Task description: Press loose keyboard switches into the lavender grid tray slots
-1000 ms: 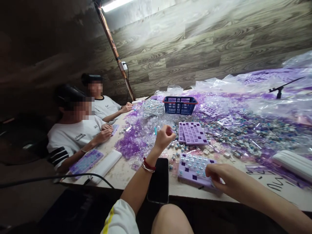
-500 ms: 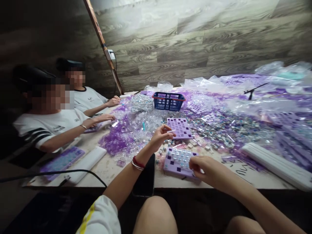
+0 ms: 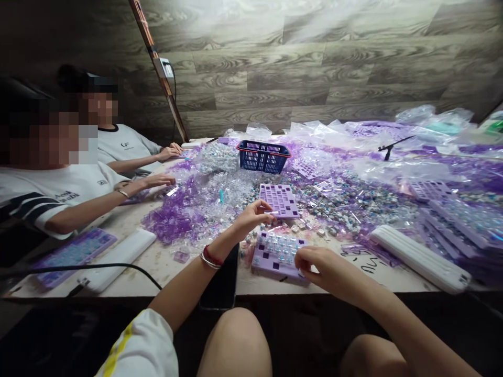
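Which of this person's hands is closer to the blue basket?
Left: the left hand is this side of the blue basket, by a gridded purple plate; the right hand is farther off, at the front purple board.

The board (image 3: 288,268) is lying flat, pale purple, slightly askew; clear, bluish keys (image 3: 282,243) are standing in rows over much of its top; dark square gaps are showing along its left and near sides; the plate (image 3: 280,198), purple and full of square openings, is lying just beyond the board; a thin, pale strip (image 3: 270,212) is being held beyond the board's far edge, its details blurring.
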Action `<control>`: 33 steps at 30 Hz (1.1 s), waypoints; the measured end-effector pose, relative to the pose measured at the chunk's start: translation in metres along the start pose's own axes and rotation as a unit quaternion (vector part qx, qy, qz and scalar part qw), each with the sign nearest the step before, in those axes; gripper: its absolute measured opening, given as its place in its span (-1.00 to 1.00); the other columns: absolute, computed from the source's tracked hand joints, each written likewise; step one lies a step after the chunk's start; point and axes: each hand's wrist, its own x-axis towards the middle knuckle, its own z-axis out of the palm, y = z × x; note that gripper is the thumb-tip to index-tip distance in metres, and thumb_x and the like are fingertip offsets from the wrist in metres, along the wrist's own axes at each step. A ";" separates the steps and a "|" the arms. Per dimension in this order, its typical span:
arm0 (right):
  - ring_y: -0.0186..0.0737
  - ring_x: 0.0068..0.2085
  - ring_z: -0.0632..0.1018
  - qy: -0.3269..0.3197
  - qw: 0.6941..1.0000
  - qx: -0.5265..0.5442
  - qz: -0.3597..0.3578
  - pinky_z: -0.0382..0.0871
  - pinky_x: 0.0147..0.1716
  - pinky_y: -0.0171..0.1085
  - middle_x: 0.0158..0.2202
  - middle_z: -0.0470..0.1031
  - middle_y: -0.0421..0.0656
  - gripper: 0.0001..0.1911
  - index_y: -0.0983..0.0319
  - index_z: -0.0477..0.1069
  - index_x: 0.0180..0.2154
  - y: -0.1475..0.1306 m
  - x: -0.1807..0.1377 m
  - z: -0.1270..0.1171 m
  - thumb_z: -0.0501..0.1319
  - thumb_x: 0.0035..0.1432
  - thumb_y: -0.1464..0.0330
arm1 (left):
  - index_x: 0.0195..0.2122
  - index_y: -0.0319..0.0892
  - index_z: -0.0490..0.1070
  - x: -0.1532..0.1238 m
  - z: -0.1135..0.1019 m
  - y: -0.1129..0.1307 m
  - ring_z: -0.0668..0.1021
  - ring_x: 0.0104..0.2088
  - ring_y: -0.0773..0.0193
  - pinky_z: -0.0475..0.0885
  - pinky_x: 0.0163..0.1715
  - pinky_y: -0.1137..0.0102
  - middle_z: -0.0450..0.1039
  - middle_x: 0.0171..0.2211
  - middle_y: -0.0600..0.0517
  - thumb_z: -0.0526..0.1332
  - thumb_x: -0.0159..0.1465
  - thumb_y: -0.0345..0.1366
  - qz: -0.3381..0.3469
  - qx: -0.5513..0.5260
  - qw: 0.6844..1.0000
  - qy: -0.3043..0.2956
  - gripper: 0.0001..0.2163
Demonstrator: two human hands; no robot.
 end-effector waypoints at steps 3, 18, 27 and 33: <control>-0.31 -0.40 0.37 0.003 1.000 -0.001 -0.005 0.20 -0.38 -0.36 -0.41 0.39 -0.19 -0.81 0.25 0.29 -0.42 0.000 0.001 0.001 0.07 0.05 0.63 | -0.34 -0.24 0.29 -0.001 0.001 0.001 0.50 -0.44 0.36 0.30 -0.40 0.45 0.47 -0.43 0.02 0.36 -0.05 -0.31 -0.005 -0.001 1.000 -0.008 -0.69; -0.32 -0.38 0.40 -0.005 1.000 -0.001 -0.009 0.24 -0.35 -0.37 -0.41 0.43 -0.18 -0.79 0.26 0.39 -0.41 -0.004 0.003 -0.002 0.10 0.03 0.65 | -0.33 -0.24 0.31 0.001 0.000 -0.002 0.49 -0.47 0.37 0.32 -0.43 0.46 0.49 -0.48 0.02 0.36 -0.05 -0.32 -0.004 -0.001 1.000 -0.015 -0.70; -0.30 -0.38 0.44 -0.009 1.000 -0.019 0.004 0.27 -0.34 -0.36 -0.40 0.47 -0.18 -0.78 0.25 0.42 -0.42 -0.006 0.003 -0.004 0.11 0.02 0.65 | -0.33 -0.25 0.31 0.000 0.000 -0.001 0.48 -0.47 0.37 0.33 -0.43 0.46 0.49 -0.47 0.01 0.36 -0.03 -0.33 -0.007 0.006 1.000 -0.023 -0.72; -0.23 -0.33 0.46 0.116 0.993 -0.027 -0.011 0.30 -0.34 -0.29 -0.30 0.45 -0.13 -0.89 0.21 0.39 -0.32 -0.011 -0.010 -0.013 0.12 0.13 0.49 | -0.33 -0.25 0.31 0.001 0.000 -0.003 0.49 -0.47 0.38 0.31 -0.44 0.47 0.49 -0.47 0.02 0.36 -0.03 -0.33 -0.007 0.012 1.000 -0.028 -0.72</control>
